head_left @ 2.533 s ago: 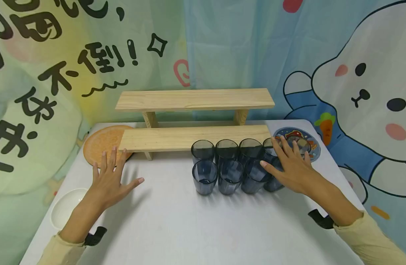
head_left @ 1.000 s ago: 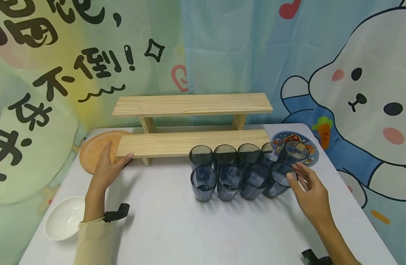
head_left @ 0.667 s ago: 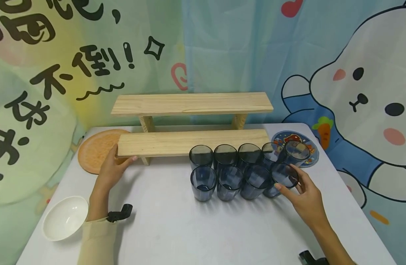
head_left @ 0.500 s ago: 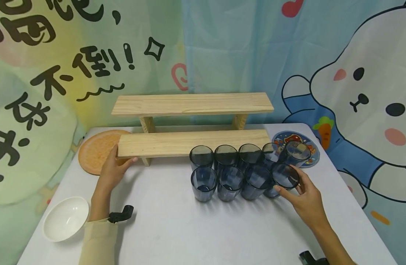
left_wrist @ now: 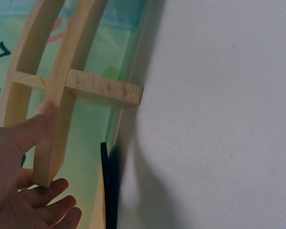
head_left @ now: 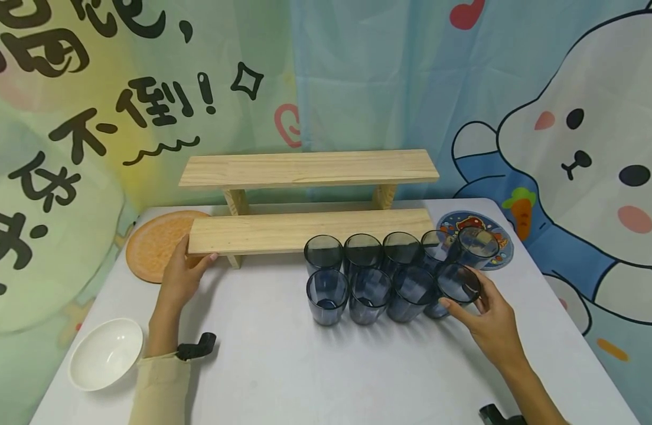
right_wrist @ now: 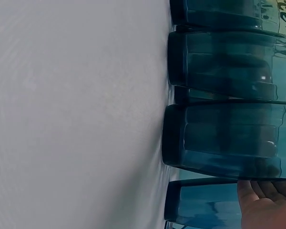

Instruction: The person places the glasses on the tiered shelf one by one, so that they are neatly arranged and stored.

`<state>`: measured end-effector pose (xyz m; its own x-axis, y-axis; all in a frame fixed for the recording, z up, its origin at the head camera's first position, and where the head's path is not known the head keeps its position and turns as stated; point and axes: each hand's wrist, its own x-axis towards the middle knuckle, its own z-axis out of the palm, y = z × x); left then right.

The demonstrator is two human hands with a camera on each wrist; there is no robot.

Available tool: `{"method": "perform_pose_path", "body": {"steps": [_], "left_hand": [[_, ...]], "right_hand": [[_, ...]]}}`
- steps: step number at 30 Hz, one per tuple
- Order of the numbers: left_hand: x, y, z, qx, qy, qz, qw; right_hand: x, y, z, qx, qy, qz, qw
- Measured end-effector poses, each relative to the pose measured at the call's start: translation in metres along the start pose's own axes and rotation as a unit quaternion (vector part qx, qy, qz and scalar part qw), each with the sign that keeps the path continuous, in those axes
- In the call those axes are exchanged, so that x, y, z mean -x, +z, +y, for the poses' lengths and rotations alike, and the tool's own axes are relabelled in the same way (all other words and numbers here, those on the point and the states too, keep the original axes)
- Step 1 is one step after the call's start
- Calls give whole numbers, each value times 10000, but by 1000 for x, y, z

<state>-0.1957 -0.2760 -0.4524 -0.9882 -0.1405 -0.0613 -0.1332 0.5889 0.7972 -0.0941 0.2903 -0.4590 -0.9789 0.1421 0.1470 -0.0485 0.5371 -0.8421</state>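
Note:
Dark blue-tinted drinking glasses [head_left: 327, 298], several of them, stand upright and close together in two rows. My right hand [head_left: 488, 319] holds the front row's rightmost glass [head_left: 456, 284], thumb on its near side and fingers round its right side. In the right wrist view this glass [right_wrist: 224, 138] stands with its base on the table. At the left end of a two-tier wooden shelf [head_left: 283, 231], my left hand [head_left: 179, 280] grips the lower board. The left wrist view has the thumb on the board [left_wrist: 62, 124] and the fingers curled about its end.
An orange round mat [head_left: 156, 248] lies left of the shelf, and a white bowl [head_left: 107, 354] stands nearer on the left. A blue patterned round mat [head_left: 504, 254] lies behind the glasses at right. A printed curtain [head_left: 352, 77] hangs behind the white table [head_left: 315, 378].
My left hand has gone from spread above the table to gripping the shelf's left end. My right hand has come from over the rear right glasses down to the front right glass and taken hold.

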Motion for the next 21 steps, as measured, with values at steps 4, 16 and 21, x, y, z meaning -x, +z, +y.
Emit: {"method": "perform_pose_path", "body": {"steps": [4,16,21], "left_hand": [[0,1,0,-3,-28,21,10000],[2,4,-1,-26,-38,82,10000],[3,4,0,-7,0,136,9999]], "right_hand": [[0,0,0,21,-26,39,10000],[-2,-6,-5,139,199,5,9997],[-5,-15,-14,168,146,-6,9998]]}}
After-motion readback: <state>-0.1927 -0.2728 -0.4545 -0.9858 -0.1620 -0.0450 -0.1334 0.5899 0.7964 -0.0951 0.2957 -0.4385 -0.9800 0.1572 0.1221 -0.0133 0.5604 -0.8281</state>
